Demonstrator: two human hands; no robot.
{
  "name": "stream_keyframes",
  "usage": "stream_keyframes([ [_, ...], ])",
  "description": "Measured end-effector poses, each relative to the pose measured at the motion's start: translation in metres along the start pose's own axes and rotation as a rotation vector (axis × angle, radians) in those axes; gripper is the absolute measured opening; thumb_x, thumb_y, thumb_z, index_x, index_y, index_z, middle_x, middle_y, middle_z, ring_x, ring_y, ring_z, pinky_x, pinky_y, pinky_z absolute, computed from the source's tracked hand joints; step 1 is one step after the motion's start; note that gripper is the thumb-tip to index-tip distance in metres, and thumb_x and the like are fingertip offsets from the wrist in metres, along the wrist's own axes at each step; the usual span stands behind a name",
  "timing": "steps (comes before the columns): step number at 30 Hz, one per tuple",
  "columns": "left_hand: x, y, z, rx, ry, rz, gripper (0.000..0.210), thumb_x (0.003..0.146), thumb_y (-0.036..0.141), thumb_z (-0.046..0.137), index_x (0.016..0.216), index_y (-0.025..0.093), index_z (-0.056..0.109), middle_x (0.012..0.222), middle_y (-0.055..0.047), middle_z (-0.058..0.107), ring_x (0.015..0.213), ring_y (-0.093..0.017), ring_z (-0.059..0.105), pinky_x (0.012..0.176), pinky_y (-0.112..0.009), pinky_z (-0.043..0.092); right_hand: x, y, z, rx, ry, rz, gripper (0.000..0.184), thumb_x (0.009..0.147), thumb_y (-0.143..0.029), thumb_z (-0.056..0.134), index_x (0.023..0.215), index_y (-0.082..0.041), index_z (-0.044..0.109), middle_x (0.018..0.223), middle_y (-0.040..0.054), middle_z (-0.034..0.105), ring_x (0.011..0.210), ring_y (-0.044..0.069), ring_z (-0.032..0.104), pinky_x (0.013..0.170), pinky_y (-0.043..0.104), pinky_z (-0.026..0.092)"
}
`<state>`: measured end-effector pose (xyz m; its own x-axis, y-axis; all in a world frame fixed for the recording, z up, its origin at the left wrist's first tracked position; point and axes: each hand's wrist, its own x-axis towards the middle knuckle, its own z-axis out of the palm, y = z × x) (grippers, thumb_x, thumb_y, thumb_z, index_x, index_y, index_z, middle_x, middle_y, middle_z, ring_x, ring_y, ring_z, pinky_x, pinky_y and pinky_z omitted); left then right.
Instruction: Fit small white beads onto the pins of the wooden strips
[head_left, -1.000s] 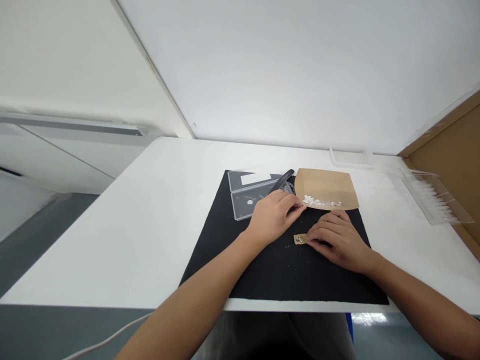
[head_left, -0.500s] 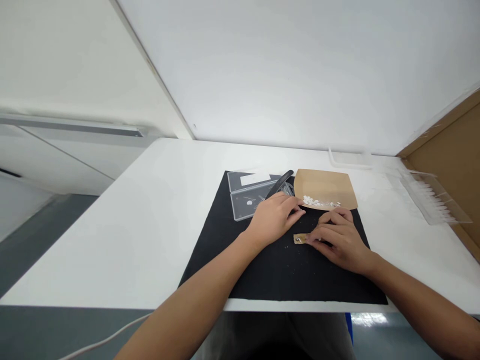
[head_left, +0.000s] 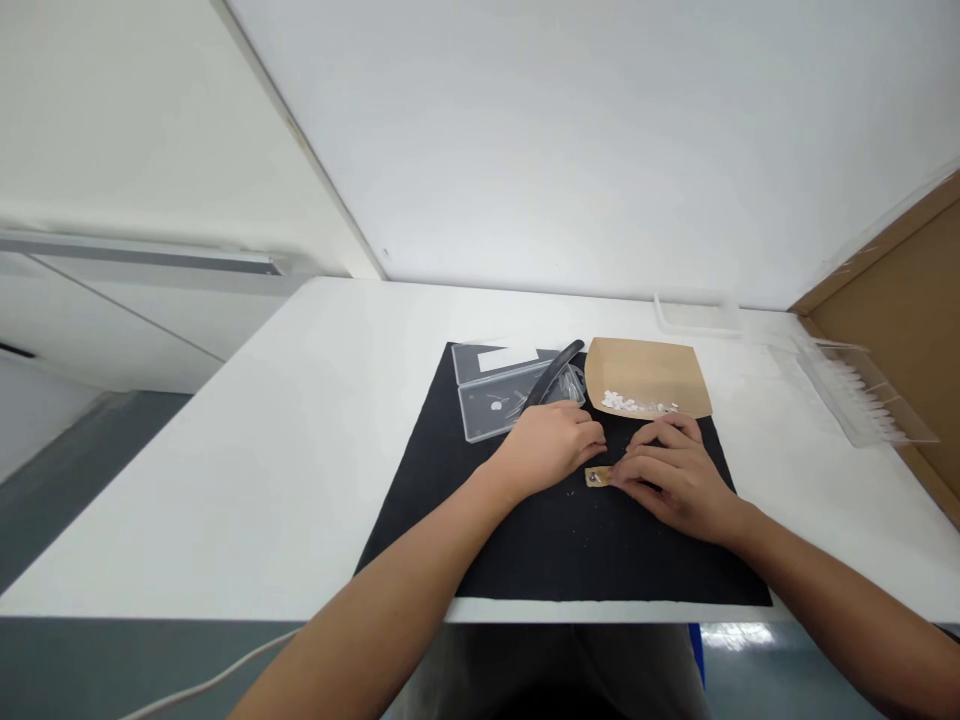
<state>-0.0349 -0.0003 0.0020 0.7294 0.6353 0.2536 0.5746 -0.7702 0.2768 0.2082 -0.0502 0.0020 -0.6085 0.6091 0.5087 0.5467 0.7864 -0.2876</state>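
A: Where is the small tan strip (head_left: 595, 477)?
B: On the black mat (head_left: 540, 550), its right end pinched by the fingertips of the right hand (head_left: 671, 487). The left hand (head_left: 551, 448) lies just beyond its left end, fingers curled; whether they enclose anything cannot be told.

A: What surrounds them?
B: Beyond the left hand, an open clear case (head_left: 480, 408), with a black handle (head_left: 556, 370) slanting across its right part. Beyond the right hand, a brown paper tray (head_left: 649, 368) with white pieces (head_left: 621, 402) along its near side. Both bound the work area at the far side.

A: And edges and room?
B: The mat's near edge lies just inside that of the white surface (head_left: 187, 480), which extends broadly leftward. A wall (head_left: 585, 150) closes the back; at right stands a clear rack (head_left: 859, 395), well apart from the hands.
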Motion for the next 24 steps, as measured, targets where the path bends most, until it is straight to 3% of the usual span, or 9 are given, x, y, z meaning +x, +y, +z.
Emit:
stream_keyframes([
  [3,0.000,0.001,0.000,-0.031,0.060,-0.026,0.016,0.103,0.032,0.069,0.097,0.021,0.080,0.090,-0.003,0.079,0.087,-0.020,0.072,0.068,-0.029,0.049,0.001,0.000,-0.001,-0.010,-0.008,0.005,0.006,0.100,-0.021,0.074,0.097,-0.026,0.073,0.092,-0.0027,0.076,0.097,0.019,0.067,0.100,0.043,0.035],
  [8,0.000,0.004,0.000,-0.213,0.267,-0.117,0.022,0.098,0.036,0.076,0.083,0.019,0.077,0.081,-0.002,0.078,0.076,-0.018,0.071,0.066,-0.028,0.048,0.002,-0.001,-0.004,-0.064,-0.075,-0.005,0.011,0.098,-0.025,0.075,0.107,-0.027,0.071,0.104,0.0002,0.077,0.105,0.023,0.065,0.103,0.046,0.035],
  [13,0.003,0.012,-0.007,-0.556,0.395,-0.174,0.026,0.095,0.039,0.079,0.080,0.018,0.077,0.080,-0.003,0.079,0.072,-0.016,0.071,0.068,-0.027,0.052,0.001,0.000,-0.007,-0.101,0.034,0.008,0.025,0.097,-0.026,0.074,0.120,-0.025,0.064,0.110,0.0051,0.074,0.103,0.025,0.065,0.097,0.046,0.040],
  [18,0.003,0.024,-0.013,-0.835,0.373,-0.223,0.021,0.091,0.036,0.084,0.082,0.017,0.079,0.081,-0.004,0.079,0.065,-0.012,0.066,0.059,-0.023,0.048,-0.001,0.001,-0.008,-0.112,0.168,0.107,0.031,0.099,-0.030,0.073,0.127,-0.023,0.061,0.112,0.0089,0.072,0.105,0.029,0.065,0.094,0.046,0.043],
  [21,0.002,0.029,-0.011,-1.004,0.324,-0.268,0.022,0.090,0.036,0.085,0.082,0.016,0.079,0.084,-0.006,0.080,0.066,-0.013,0.069,0.059,-0.024,0.051,0.000,0.001,-0.009,-0.080,0.175,0.110,0.030,0.100,-0.030,0.073,0.127,-0.024,0.062,0.111,0.0079,0.073,0.104,0.028,0.067,0.094,0.046,0.044],
  [24,0.002,0.032,-0.007,-1.064,0.299,-0.285,0.025,0.089,0.038,0.085,0.082,0.015,0.080,0.083,-0.007,0.080,0.067,-0.014,0.070,0.059,-0.024,0.053,0.002,0.001,-0.011,-0.043,0.141,0.055,0.017,0.102,-0.023,0.070,0.118,-0.024,0.064,0.103,0.0046,0.075,0.094,0.023,0.068,0.093,0.043,0.044],
])
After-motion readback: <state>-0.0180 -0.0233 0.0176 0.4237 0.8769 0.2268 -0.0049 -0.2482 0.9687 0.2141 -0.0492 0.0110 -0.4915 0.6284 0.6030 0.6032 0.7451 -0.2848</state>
